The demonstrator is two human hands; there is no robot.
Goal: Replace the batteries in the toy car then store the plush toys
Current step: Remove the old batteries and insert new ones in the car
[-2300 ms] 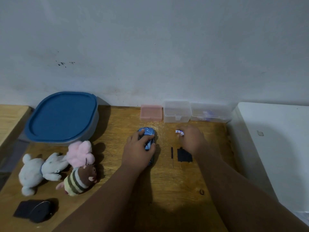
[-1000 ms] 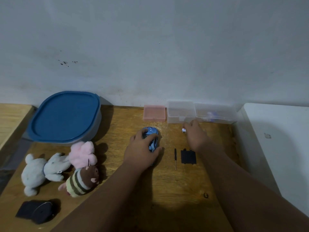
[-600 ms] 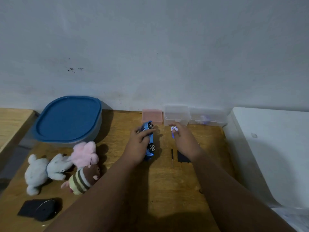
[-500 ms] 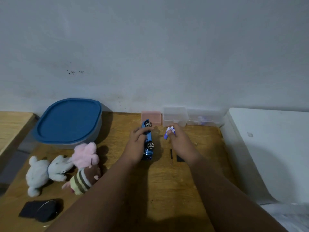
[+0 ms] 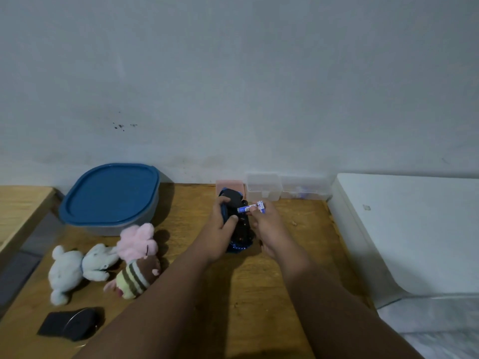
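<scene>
My left hand [image 5: 219, 230] grips the blue toy car [image 5: 236, 224], held belly-up over the wooden table [image 5: 259, 294] so its dark underside faces me. My right hand [image 5: 267, 226] pinches a blue-and-white battery [image 5: 251, 207] at its fingertips, right above the car's underside. Three plush toys lie at the left: a pale blue one [image 5: 77, 268], a pink one [image 5: 137, 240] and a brown striped one [image 5: 136, 277]. The screwdriver and the black cover are hidden behind my hands.
A grey tub with a blue lid [image 5: 110, 196] stands at the back left. A pink box [image 5: 229, 184] and two clear plastic boxes [image 5: 263, 187] line the wall. A black pouch [image 5: 68, 323] lies front left. A white surface [image 5: 414, 229] borders the table's right side.
My left hand lifted the car off the table and rolled it onto its back. My right hand picked up a battery near the clear boxes and brought it over the car.
</scene>
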